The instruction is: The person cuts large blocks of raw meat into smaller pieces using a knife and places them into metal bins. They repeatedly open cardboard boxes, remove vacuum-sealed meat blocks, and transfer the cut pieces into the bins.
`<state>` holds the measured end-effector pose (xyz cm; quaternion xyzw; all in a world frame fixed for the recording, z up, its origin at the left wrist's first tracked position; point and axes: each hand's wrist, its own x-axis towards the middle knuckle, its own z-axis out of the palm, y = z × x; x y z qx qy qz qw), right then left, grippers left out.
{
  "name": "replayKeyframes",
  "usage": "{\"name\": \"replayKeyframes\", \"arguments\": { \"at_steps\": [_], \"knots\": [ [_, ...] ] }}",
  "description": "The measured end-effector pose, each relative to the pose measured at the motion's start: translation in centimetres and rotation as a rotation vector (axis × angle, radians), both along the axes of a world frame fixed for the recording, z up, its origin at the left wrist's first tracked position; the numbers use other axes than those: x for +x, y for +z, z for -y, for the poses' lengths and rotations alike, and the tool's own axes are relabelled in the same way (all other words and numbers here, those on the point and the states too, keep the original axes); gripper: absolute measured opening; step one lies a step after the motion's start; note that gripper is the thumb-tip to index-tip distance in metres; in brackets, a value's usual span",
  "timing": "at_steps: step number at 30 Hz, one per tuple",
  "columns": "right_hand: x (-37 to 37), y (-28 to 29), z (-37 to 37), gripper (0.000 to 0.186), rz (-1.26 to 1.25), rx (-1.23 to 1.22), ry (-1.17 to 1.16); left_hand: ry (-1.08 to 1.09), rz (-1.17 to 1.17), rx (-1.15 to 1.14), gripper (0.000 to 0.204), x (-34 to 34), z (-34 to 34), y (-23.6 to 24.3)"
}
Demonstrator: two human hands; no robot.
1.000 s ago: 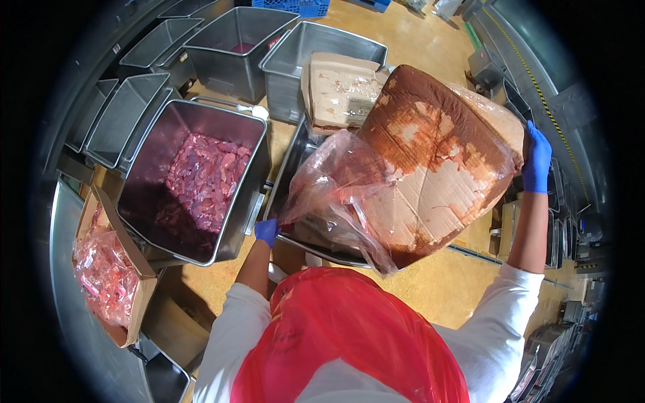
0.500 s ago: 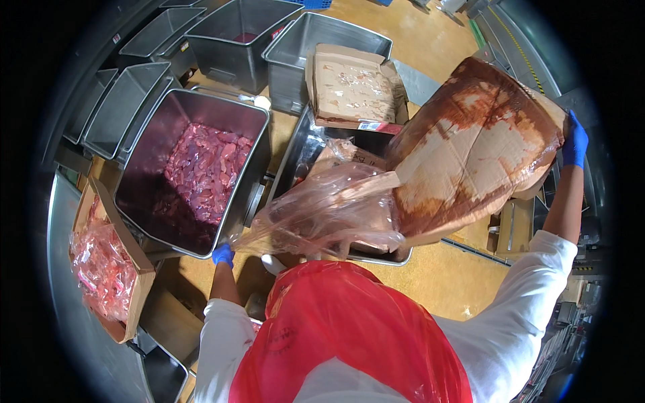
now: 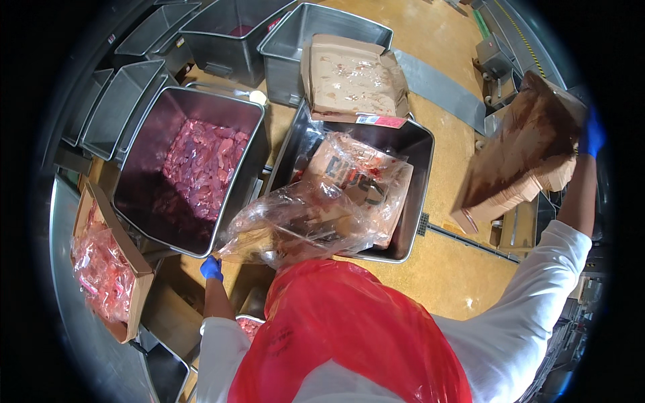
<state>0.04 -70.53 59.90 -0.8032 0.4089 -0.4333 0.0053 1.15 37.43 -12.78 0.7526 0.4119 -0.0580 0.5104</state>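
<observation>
My left hand (image 3: 211, 269), in a blue glove, is closed on the gathered end of a clear plastic bag (image 3: 289, 221). The bag stretches rightward over a steel bin (image 3: 421, 195) and partly covers a flattened, printed cardboard box (image 3: 376, 168) inside it. Far out to the right, my gloved right hand (image 3: 591, 138) grips the edge of a stained cardboard box (image 3: 514, 151), held up in the air and tilted. Its fingers are partly hidden and blurred. Close to my left hand stands a steel bin (image 3: 144, 158) with red meat pieces (image 3: 205, 161) in it.
An open cardboard box (image 3: 353, 80) rests at the far end of the middle bin. Several steel bins (image 3: 228, 47) stand behind. At left, a carton (image 3: 131, 295) holds a plastic-wrapped, reddish mass. A drain channel (image 3: 463, 238) crosses the yellow floor.
My right hand has moved the stained box farther right, away from the middle bin, and turned it. The printed cardboard there is now uncovered. The bag has slackened, and my left hand has shifted slightly nearer.
</observation>
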Motion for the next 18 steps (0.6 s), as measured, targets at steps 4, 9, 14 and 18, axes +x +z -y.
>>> {"name": "replayKeyframes", "arguments": {
  "at_steps": [4,9,14,18],
  "knots": [
    [3.6,-0.9,-3.1,0.051,-0.090,-0.191,0.190,-0.787,-0.047,0.720,0.020,0.8,5.2,1.7],
    [12.9,-2.7,-2.1,0.049,-0.171,-0.142,0.285,-0.900,-0.072,0.859,0.021,-1.9,7.6,5.9],
    [21.0,-2.2,1.0,0.047,-0.070,-0.100,0.393,-0.028,0.057,-0.102,0.011,-4.0,10.9,8.6],
    [24.5,3.2,3.7,0.046,0.134,-0.256,0.487,0.247,0.131,-0.404,0.013,-4.7,11.1,6.9]
  ]
}}
